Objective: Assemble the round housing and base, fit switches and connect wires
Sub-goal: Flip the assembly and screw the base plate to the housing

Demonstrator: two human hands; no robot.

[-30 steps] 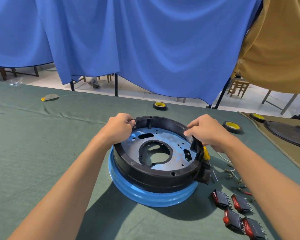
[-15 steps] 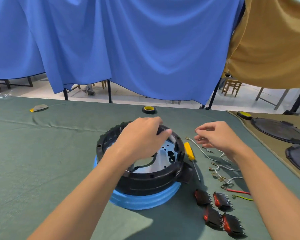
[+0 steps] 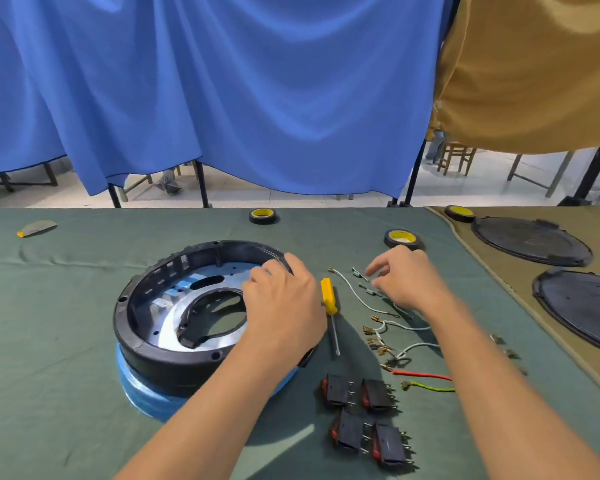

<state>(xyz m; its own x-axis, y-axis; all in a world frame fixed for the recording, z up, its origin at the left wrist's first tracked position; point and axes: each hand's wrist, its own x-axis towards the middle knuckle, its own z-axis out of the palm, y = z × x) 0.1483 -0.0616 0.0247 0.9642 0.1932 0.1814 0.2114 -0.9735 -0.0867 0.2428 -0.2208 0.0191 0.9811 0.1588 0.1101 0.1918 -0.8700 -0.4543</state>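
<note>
**Housing on Base; Hands at Right Rim and Wires**

The black housing (image 3: 174, 355) sat on the blue base (image 3: 146, 400) on the bench (image 3: 49, 341). The left hand (image 3: 284, 306) lay over the housing's right rim, fingers bent; whether its grip closed on the rim could not be told. Right of the housing lay a screwdriver (image 3: 329, 299), then wires (image 3: 423, 375). The right hand (image 3: 406, 278) hovered over their far end, grip loosely spread. Four switches (image 3: 338, 389) lay at the housing's near right.

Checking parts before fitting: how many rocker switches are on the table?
4 switches, right of the housing: two in the farther row, two nearer. None looks hidden.
</note>
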